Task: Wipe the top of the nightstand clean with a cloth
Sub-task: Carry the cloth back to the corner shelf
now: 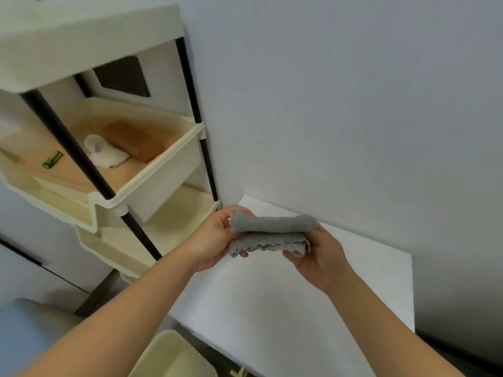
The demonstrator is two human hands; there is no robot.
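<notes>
A grey textured cloth, folded into a thick strip, is held in the air between both hands. My left hand grips its left end and my right hand grips its right end from below. Under the hands lies the white nightstand top, bare and set against the wall. The cloth is not touching the surface.
A cream tiered shelf cart with black poles stands left of the nightstand, holding a brown box, a white cloth and a green item. A cream bin sits at the bottom edge. A blue surface shows at lower left.
</notes>
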